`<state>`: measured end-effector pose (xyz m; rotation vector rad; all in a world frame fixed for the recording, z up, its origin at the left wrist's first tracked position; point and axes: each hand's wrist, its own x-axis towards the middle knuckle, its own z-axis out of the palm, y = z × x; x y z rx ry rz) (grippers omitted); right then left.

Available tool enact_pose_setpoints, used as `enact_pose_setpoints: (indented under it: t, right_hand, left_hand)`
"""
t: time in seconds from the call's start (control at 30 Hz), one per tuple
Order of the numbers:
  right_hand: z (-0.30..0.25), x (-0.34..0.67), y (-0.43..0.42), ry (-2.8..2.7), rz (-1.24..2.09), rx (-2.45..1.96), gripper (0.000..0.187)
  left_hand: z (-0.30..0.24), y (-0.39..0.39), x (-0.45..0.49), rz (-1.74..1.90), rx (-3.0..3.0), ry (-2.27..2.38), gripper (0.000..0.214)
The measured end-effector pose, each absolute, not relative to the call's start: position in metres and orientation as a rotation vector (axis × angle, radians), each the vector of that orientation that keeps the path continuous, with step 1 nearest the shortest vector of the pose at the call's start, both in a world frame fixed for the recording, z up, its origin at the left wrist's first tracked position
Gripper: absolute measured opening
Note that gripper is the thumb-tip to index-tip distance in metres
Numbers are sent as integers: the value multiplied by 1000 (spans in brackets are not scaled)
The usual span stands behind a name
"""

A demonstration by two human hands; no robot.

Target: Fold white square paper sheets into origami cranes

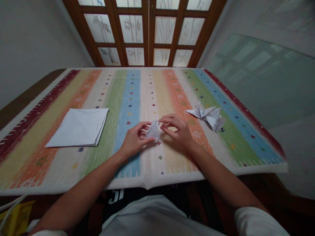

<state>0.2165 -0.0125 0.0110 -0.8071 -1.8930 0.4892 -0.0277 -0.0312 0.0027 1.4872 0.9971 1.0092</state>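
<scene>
A small piece of folded white paper [153, 130] is held above the middle of the table, tapering toward its top. My left hand [134, 137] grips its left side, thumb below and fingers curled behind. At the paper's upper right is my right hand [178, 130], its index fingertip at or very near the edge. The right thumb stands a little apart from that finger, with nothing visible between them. Several folded paper cranes [209, 116] lie bunched together to the right. Off to the left rests a stack of white paper sheets [77, 127].
A striped tablecloth [147, 164] covers the table. Beyond its far edge stand wooden doors [148, 32] with patterned glass panes. A glass panel [256, 82] leans by the right wall. Low at the left are a yellow packet [18, 216] and a white cable [11, 205].
</scene>
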Motion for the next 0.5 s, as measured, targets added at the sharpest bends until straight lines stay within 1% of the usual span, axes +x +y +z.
enact_pose_setpoints:
  t: [0.3, 0.4, 0.5]
  right_hand:
    - [10, 217, -11, -1897, 385, -766, 7]
    - [11, 218, -11, -1867, 435, -786, 6]
    - [12, 218, -12, -1844, 548, -833, 10]
  left_hand:
    - [5, -34, -28, 976, 1539, 1020, 56]
    - [5, -34, -28, 981, 1545, 1018, 55]
    - [4, -34, -28, 995, 1563, 1022, 55]
